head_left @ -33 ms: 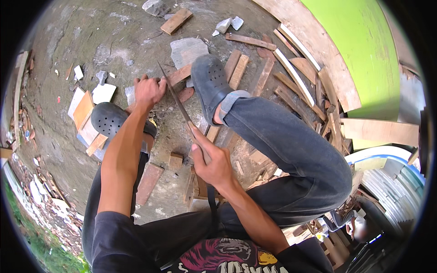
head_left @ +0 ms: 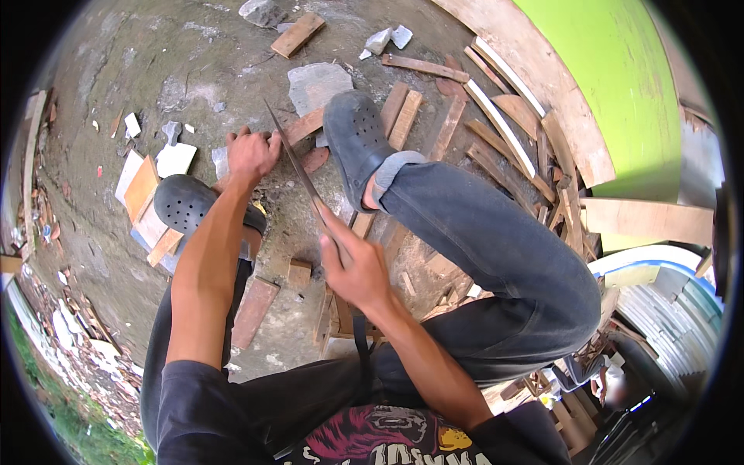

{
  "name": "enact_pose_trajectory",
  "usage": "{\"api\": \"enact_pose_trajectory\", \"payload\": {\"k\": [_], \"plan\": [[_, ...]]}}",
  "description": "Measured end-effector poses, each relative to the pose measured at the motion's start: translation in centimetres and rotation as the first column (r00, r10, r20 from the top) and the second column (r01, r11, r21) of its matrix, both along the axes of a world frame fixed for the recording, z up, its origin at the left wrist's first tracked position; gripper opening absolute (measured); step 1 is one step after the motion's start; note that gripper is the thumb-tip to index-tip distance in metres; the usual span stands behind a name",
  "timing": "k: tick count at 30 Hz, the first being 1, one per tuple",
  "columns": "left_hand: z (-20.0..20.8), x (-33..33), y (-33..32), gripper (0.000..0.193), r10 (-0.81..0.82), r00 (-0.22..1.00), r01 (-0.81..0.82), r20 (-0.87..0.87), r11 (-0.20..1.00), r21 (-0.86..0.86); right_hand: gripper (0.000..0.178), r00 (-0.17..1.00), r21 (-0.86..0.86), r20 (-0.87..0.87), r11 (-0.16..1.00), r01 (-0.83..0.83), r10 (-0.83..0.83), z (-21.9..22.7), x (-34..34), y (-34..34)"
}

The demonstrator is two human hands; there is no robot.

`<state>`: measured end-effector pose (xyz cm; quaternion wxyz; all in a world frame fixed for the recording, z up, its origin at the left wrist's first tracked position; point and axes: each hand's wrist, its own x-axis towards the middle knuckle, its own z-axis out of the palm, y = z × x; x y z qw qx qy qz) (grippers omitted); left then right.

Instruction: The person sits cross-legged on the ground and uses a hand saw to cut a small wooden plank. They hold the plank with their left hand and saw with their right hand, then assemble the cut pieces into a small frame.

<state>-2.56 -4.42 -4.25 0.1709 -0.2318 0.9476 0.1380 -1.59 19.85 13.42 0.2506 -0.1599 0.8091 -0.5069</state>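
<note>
My left hand (head_left: 254,155) is closed, pressing on a narrow wooden plank (head_left: 305,124) that lies between my two feet. My right hand (head_left: 358,271) grips the handle of a hand saw (head_left: 294,160), seen almost edge-on. Its long tapering blade crosses the plank just right of my left hand, with the tip pointing away from me. The right clog (head_left: 356,143) stands by the plank's right end, and the left clog (head_left: 184,203) is beside my left wrist. My left fingers' undersides are hidden, and so are the saw's teeth.
Cut wood strips (head_left: 404,122) lie scattered right of my right foot. A flat stone slab (head_left: 318,84) sits beyond the plank. Board and tile scraps (head_left: 141,186) rest by my left foot. A large green panel (head_left: 604,70) stands far right. A small wood block (head_left: 299,272) lies between my legs.
The saw and my right hand have slid slightly forward and to the left, along the blade. My left hand still presses the plank.
</note>
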Motion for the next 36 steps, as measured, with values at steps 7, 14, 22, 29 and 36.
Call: {"api": "enact_pose_trajectory", "payload": {"k": [7,14,22,29,36], "plan": [[-0.4,0.2,-0.1,0.053,0.006,0.998,-0.007,-0.063,1.0,-0.012,0.045,0.997,-0.021,-0.072,1.0,-0.002,0.0,0.8,0.2,0.3],[-0.2,-0.8,-0.2,0.053,-0.002,1.0,0.002,-0.022,1.0,0.014,0.048,1.0,0.029,0.0,1.0,-0.011,0.011,-2.7,-2.2,-3.0],[-0.1,-1.1,-0.1,0.051,0.0,1.0,0.0,-0.018,1.0,0.007,0.047,0.992,0.072,0.129,0.997,0.008,-0.018,-2.1,-2.9,-3.1],[-0.6,-0.5,-0.6,0.051,-0.003,0.997,0.001,-0.074,1.0,-0.03,0.049,1.0,0.021,-0.006,0.999,-0.028,0.028,-0.5,-1.0,-0.2],[-0.7,0.0,-0.7,0.051,0.001,0.995,-0.004,-0.1,1.0,-0.026,0.049,0.997,-0.009,-0.055,0.999,-0.051,0.051,0.5,0.0,0.8]]}}
